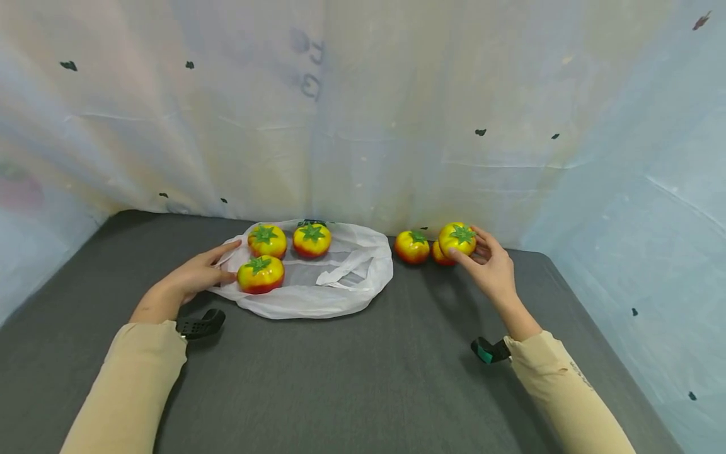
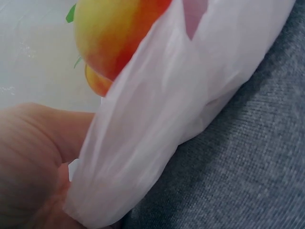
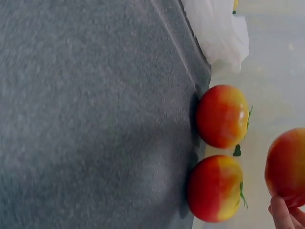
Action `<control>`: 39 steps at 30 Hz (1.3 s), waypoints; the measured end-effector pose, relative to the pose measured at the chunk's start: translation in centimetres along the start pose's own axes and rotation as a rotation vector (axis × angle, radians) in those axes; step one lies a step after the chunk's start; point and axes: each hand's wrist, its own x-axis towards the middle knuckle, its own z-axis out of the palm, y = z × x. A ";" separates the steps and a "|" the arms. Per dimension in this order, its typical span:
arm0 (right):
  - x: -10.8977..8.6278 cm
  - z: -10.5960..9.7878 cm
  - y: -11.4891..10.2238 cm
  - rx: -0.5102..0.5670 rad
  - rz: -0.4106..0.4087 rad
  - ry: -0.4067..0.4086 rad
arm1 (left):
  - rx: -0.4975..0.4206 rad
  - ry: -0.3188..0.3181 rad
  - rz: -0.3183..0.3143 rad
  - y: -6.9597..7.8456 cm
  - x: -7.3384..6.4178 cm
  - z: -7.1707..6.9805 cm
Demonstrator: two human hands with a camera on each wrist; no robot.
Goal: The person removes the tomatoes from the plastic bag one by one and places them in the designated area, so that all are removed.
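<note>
My right hand [image 1: 492, 268] grips a yellow-and-red toy tomato [image 1: 456, 238] with a green leafy top, thumb and fingers around its side. In the right wrist view that tomato [image 3: 287, 167] is raised off the table. Two more tomatoes stand below and beside it, one [image 1: 411, 247] to the left, the other [image 1: 442, 255] partly hidden under the held one. My left hand [image 1: 195, 272] holds the left edge of a white plastic bag [image 1: 317, 304], thumb and forefinger spread. Three tomatoes lie in the bag: one [image 1: 261, 275] by the thumb, one [image 1: 267, 240] behind, one [image 1: 312, 239] right of that.
Dark grey cloth covers the table [image 1: 340, 384]. A pale plastic sheet [image 1: 397, 113] with small dark marks rises behind it and along both sides. The bag's loose handle [image 1: 343, 270] lies across its opening. Each wrist wears a black strap device [image 1: 201, 324].
</note>
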 end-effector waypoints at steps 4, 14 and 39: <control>0.0 -0.4 0.4 -0.013 0.027 0.038 | -0.008 -0.004 0.003 0.0 0.0 0.0; 0.2 -1.5 1.5 -0.035 0.092 0.079 | -0.025 -0.012 -0.010 0.3 -0.1 -0.2; 1.4 -2.1 4.9 -0.110 0.237 0.101 | -0.018 0.001 -0.015 0.0 -0.1 0.0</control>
